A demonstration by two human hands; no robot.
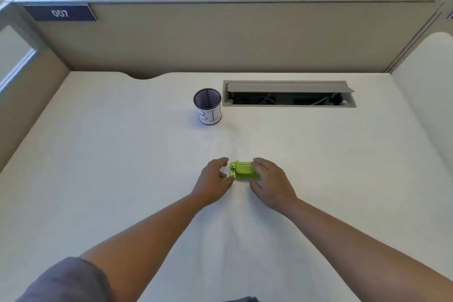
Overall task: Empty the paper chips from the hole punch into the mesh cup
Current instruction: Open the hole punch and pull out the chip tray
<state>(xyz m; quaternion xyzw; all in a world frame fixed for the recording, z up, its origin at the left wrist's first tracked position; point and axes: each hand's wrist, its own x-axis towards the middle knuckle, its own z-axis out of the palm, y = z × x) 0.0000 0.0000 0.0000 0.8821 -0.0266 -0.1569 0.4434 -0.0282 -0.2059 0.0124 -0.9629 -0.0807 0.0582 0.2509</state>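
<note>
A small green hole punch [241,170] lies flat on the white desk [122,154] between my two hands. My left hand [214,182] is at its left end, fingers spread and curved, thumb and fingertips close to the punch's edge. My right hand [269,182] rests over the punch's right end, fingers laid on its top. Further back and a little left, the black mesh cup [207,106] stands upright, with a white paper label on its front. Its inside looks dark; any chips there are too small to tell.
An open cable hatch [289,94] with a raised lid is sunk into the desk right of the cup. Beige partition walls [220,37] close off the back and both sides. A blue "007" tag [60,13] hangs on the back-left partition.
</note>
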